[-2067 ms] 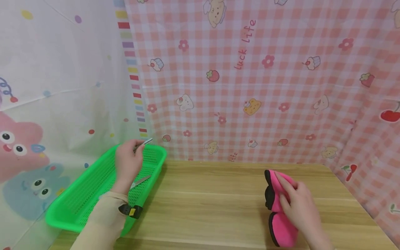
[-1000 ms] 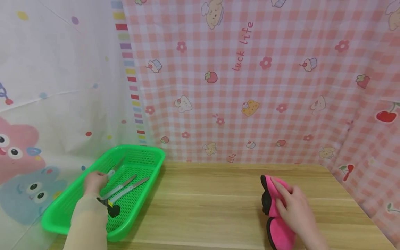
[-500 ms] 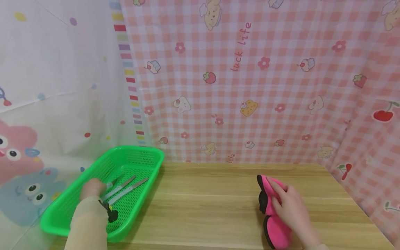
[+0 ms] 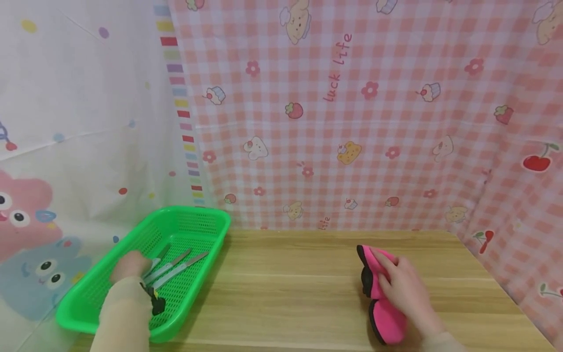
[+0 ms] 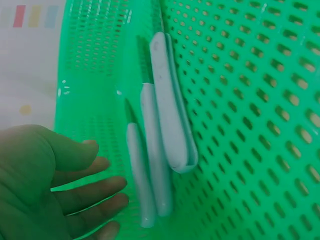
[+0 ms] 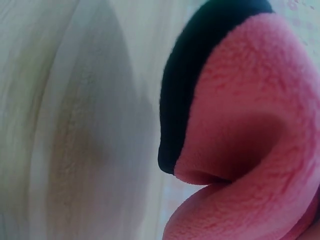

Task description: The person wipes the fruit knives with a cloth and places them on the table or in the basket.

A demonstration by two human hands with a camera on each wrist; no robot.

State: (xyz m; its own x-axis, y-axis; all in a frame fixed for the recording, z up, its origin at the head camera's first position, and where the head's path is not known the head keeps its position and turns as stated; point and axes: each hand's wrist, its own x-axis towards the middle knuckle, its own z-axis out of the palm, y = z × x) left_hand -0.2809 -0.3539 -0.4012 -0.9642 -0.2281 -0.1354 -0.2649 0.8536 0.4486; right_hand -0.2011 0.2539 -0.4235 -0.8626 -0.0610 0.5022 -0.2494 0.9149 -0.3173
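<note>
Inside the green plastic basket (image 4: pixel 66 315), three knives (image 4: pixel 179 269) with pale handles lie side by side, blades towards the far end. My left hand (image 4: pixel 131 266) is down in the basket next to the handles. In the left wrist view its fingers (image 5: pixel 95 192) are spread and relaxed, with a small gap to the closest knife handle (image 5: pixel 141 175). On the right, my right hand (image 4: pixel 406 288) grips a pink fleecy two-lobed thing (image 4: pixel 389 320) with black edging. The right wrist view shows its folded pink pile (image 6: pixel 250 110) up close; its exact kind is unclear.
The basket stands at the left of a wooden table (image 4: pixel 286 293). Behind the table hangs a pink checked cloth (image 4: pixel 281 146), and a white cartoon-print cloth (image 4: pixel 88 171) hangs at the left. A black strap (image 4: pixel 156 300) sits on my left wrist.
My left hand has gone from above the basket's far end, where it held a knife, down to its near left part; that knife now lies there. The pink thing has shifted slightly left.
</note>
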